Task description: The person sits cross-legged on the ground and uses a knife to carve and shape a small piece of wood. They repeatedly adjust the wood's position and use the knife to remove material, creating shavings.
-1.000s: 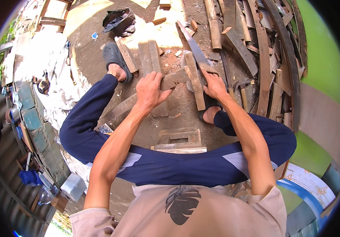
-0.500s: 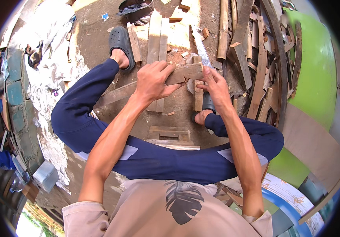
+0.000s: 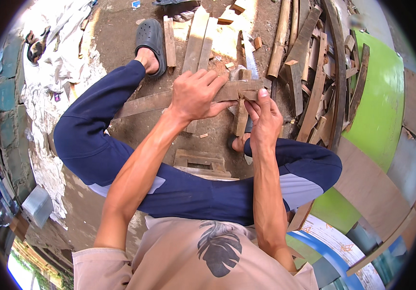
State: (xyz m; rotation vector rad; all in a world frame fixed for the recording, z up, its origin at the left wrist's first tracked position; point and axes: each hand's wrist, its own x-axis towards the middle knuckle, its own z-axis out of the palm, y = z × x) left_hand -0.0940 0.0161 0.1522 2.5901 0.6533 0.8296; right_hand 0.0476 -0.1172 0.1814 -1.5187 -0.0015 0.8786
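Observation:
My left hand (image 3: 197,95) is wrapped over a long wooden plank (image 3: 145,103), which slants from beside my left shin up to the right. A notch with ragged, split wood shows near the plank's right end. There my right hand (image 3: 265,121) pinches the lower corner, thumb on top and fingers partly hidden beneath. Under that end, a short wooden block (image 3: 240,120) lies crosswise on the ground. The toothed blade of a handsaw (image 3: 250,60) lies just beyond it.
Loose boards (image 3: 196,38) lie ahead between my feet. Heaped timber strips (image 3: 316,82) and a green panel (image 3: 379,87) stand to the right. A small wooden frame (image 3: 200,157) sits close to my lap. White cloth (image 3: 56,72) spreads along the left, with a clear plastic container (image 3: 38,206) nearer me.
My right hand has shifted from the plank's end face to a pinch on its lower corner. The left hand keeps its grip, and the whole view has turned slightly.

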